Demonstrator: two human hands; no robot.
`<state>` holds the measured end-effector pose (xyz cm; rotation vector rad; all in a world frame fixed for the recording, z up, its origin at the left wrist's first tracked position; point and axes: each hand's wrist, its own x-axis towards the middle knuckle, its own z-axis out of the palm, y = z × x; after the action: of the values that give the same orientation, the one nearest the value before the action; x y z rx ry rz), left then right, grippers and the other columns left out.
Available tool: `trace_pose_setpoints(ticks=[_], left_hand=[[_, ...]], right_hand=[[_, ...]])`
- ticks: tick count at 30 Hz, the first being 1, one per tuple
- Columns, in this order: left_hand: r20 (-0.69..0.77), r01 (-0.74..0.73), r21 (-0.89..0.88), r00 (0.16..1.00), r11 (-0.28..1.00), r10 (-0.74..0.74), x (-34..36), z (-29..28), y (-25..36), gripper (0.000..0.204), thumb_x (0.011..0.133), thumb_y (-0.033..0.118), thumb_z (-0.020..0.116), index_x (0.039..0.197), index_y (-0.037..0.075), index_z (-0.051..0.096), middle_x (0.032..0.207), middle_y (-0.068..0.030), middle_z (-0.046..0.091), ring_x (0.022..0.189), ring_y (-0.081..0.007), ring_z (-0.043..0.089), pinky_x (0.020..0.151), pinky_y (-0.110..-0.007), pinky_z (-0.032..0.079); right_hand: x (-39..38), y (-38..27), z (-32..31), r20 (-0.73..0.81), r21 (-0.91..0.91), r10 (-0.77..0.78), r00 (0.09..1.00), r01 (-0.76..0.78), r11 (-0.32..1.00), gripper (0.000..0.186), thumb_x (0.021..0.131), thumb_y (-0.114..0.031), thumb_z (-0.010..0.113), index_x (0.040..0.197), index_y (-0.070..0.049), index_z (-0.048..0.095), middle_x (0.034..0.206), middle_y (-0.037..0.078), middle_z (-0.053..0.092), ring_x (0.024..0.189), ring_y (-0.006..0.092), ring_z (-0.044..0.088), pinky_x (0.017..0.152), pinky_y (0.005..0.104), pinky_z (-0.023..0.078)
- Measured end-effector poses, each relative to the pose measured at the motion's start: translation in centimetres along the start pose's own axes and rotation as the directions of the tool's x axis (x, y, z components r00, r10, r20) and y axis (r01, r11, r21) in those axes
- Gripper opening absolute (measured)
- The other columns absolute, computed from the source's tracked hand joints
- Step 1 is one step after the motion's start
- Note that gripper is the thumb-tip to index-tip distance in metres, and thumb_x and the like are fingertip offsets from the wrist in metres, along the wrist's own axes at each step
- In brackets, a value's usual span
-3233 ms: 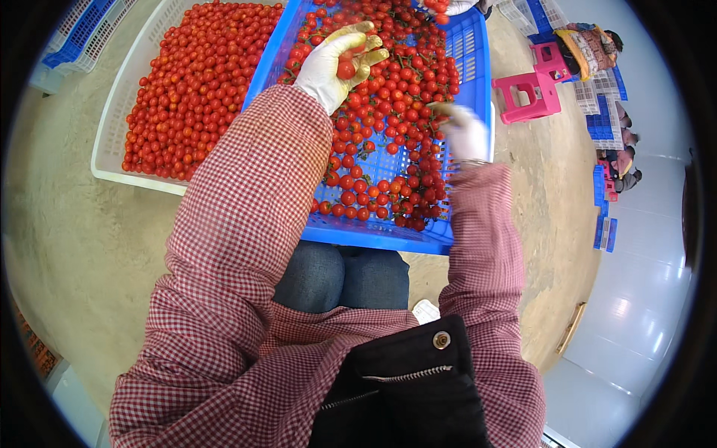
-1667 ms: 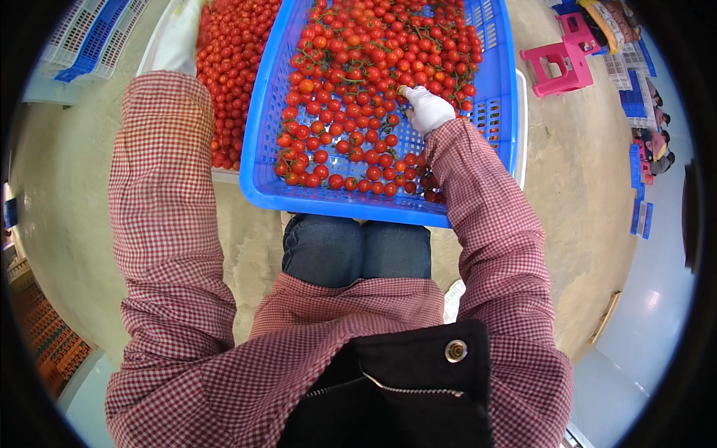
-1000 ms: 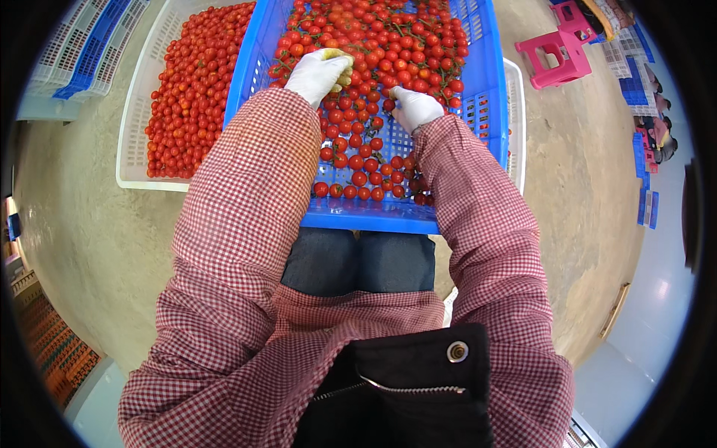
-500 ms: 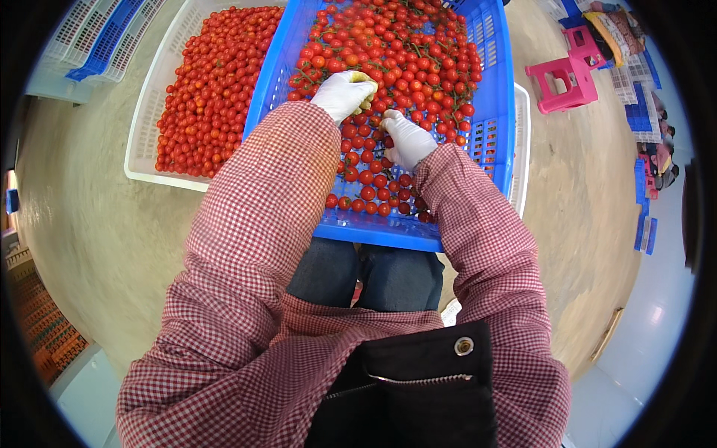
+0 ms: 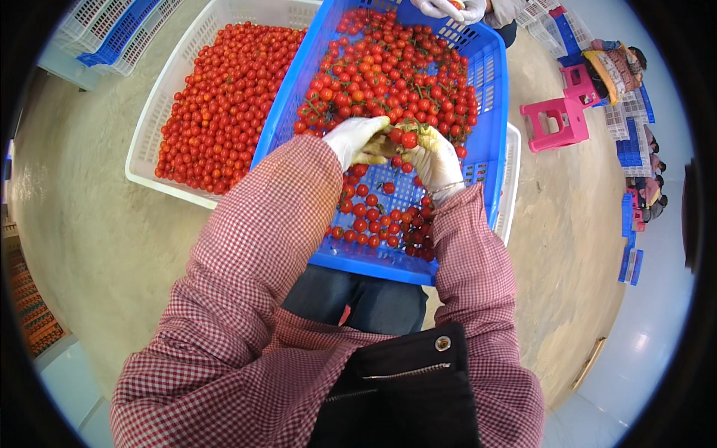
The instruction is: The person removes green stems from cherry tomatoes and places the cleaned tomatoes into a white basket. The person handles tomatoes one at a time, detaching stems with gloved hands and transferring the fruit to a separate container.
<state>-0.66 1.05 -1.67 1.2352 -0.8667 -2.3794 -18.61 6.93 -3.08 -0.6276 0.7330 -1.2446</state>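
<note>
White gloves with yellow-green stains on the fingers cover both my hands. My right hand (image 5: 438, 163) is closed round a small bunch of cherry tomatoes (image 5: 407, 139), lifted over the blue crate (image 5: 373, 266). Right beside the bunch, my left hand (image 5: 357, 140) has its fingers curled together; what lies in them is hidden. Many red cherry tomatoes (image 5: 388, 78), several on green stems, fill the far part of the crate. Nearer to me, loose tomatoes (image 5: 371, 213) lie scattered on its slotted bottom.
At the left stands a white crate (image 5: 142, 142) full of loose cherry tomatoes. Another person's gloved hands (image 5: 455, 10) hold a tomato at the crate's far edge. Pink stools (image 5: 556, 123) stand on the right; stacked crates (image 5: 112, 37) are at the far left.
My hands have come together, and a tomato bunch now shows raised in my right hand. More bare crate bottom shows beneath. The other person's hands have come into view; the whole view has shifted.
</note>
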Motion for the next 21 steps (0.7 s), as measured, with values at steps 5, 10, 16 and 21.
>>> trace_pose_setpoints(ticks=[5, 10, 16, 21], left_hand=[[0.166, -0.069, -0.108, 0.982, 0.992, 0.086, -0.6, 0.8, -0.1, 0.033, 0.092, 0.031, 0.044, 0.111, 0.005, 0.053, 0.098, -0.0068, 0.061, 0.087, -0.0180, 0.062, 0.062, -0.025, 0.049], [0.151, -0.085, -0.162, 0.982, 0.983, 0.110, 0.1, 0.6, -0.7, 0.025, 0.088, 0.017, 0.050, 0.108, 0.002, 0.054, 0.095, -0.0082, 0.061, 0.076, -0.0154, 0.061, 0.057, -0.022, 0.047], [0.260, -0.031, -0.142, 0.963, 0.989, 0.067, -0.2, 0.6, -0.3, 0.019, 0.088, 0.018, 0.051, 0.099, 0.003, 0.055, 0.083, -0.0066, 0.061, 0.068, -0.0133, 0.059, 0.048, -0.021, 0.044], [0.151, -0.148, 0.216, 0.982, 0.965, 0.117, -0.5, 1.4, -0.6, 0.019, 0.079, 0.018, 0.058, 0.093, 0.005, 0.059, 0.075, -0.0001, 0.061, 0.062, -0.0068, 0.057, 0.048, -0.019, 0.038]], right_hand=[[0.0, 0.0, 1.2, -0.102, -0.064, -0.061, 0.993, 0.055, 0.996, 0.030, 0.083, -0.012, 0.053, 0.107, 0.005, 0.052, 0.099, 0.013, 0.060, 0.083, 0.0224, 0.060, 0.070, 0.0329, 0.050], [0.2, 0.1, 1.6, -0.175, -0.036, -0.082, 0.981, 0.076, 0.996, 0.028, 0.082, -0.011, 0.054, 0.106, 0.004, 0.054, 0.094, 0.010, 0.062, 0.074, 0.0177, 0.059, 0.065, 0.0287, 0.048], [-0.1, 0.2, 1.2, -0.247, -0.358, -0.152, 0.957, 0.056, 0.932, 0.027, 0.081, -0.006, 0.051, 0.107, 0.001, 0.056, 0.079, 0.001, 0.060, 0.059, 0.0042, 0.049, 0.054, 0.0178, 0.038], [-0.1, 0.2, 1.4, -0.302, -0.330, -0.130, 0.944, 0.024, 0.944, 0.019, 0.082, -0.010, 0.052, 0.095, -0.001, 0.061, 0.066, 0.001, 0.058, 0.050, 0.0059, 0.047, 0.046, 0.0196, 0.036]])
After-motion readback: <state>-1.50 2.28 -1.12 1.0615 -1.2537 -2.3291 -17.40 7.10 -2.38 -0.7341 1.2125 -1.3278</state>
